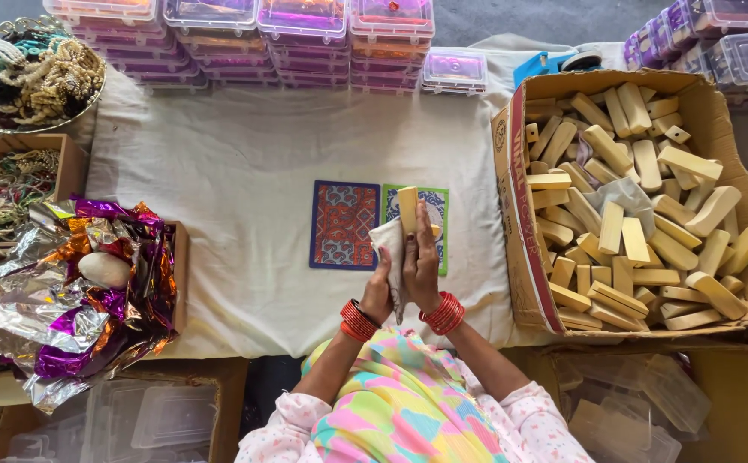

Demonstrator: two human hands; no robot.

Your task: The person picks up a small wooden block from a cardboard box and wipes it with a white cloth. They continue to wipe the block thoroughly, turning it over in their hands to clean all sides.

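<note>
The right hand [423, 267] grips a pale wooden block [408, 210] upright, fingers clenched around it, above the white-covered desk [237, 171]. The left hand [380, 287] holds a white cloth [389, 243] pressed against the block. Under them lie two patterned cards [344, 225]. At the right, a cardboard box [520, 214] is full of similar blocks.

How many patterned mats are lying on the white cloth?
2. A red and blue mat lies left of a green-edged mat, side by side; the hands partly cover the green one.
</note>
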